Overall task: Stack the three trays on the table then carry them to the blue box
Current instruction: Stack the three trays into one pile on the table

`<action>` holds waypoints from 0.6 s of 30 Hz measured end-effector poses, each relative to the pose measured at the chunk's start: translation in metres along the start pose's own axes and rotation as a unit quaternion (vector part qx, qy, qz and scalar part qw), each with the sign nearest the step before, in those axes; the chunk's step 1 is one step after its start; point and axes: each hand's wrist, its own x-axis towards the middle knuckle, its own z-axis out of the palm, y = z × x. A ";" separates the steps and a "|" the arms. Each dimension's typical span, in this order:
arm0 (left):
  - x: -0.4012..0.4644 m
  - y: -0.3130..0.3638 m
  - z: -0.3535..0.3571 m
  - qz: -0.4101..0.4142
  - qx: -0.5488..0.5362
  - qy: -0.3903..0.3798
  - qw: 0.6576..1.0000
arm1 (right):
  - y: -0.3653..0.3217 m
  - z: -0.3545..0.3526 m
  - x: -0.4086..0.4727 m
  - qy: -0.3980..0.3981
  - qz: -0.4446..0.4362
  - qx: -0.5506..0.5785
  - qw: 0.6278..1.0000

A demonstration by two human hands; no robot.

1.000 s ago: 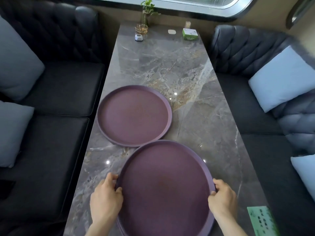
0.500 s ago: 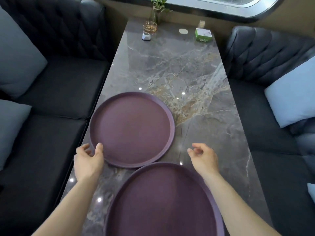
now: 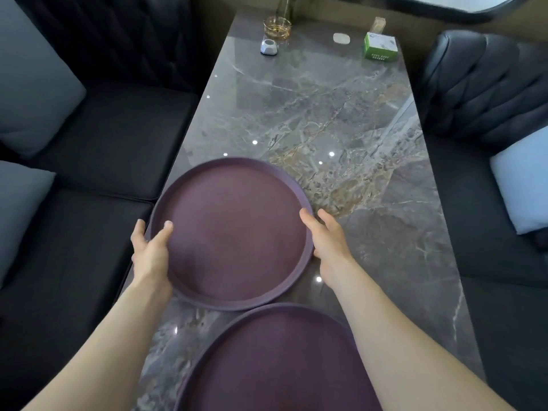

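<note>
A long grey marble worktop (image 3: pixel 341 120) runs away from you between dark upholstered benches (image 3: pixel 98 137) that carry pale blue cushions (image 3: pixel 32 84). Two round purple trays sit toward its near end. The near tray (image 3: pixel 275 363) lies at the near edge, partly cut off by the bottom of the view; you cannot tell whether it is a single tray or a stack. The far tray (image 3: pixel 234 232) lies just beyond it, close to the left edge, and the two rims nearly meet. Your left hand (image 3: pixel 151 253) clasps the far tray's left rim, thumb on the inner surface and fingers outside the rim. Your right hand (image 3: pixel 329 241) is at its right rim, thumb laid over the edge, fingers loosely spread outside it. At the far end stand a green box (image 3: pixel 381 46) near the right corner, a glass ashtray (image 3: pixel 277 27), a small white device (image 3: pixel 269 47) and a white pad (image 3: pixel 341 38).
</note>
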 end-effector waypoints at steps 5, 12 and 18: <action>-0.023 0.032 0.008 0.065 -0.117 -0.002 0.991 | -0.012 -0.002 -0.012 0.046 -0.045 -0.009 0.998; -0.074 0.034 -0.010 0.123 -0.105 -0.043 0.986 | -0.013 -0.029 -0.084 0.161 -0.095 -0.046 0.981; -0.118 0.000 -0.026 0.129 -0.075 -0.095 0.984 | 0.039 -0.063 -0.146 0.264 -0.066 -0.102 0.957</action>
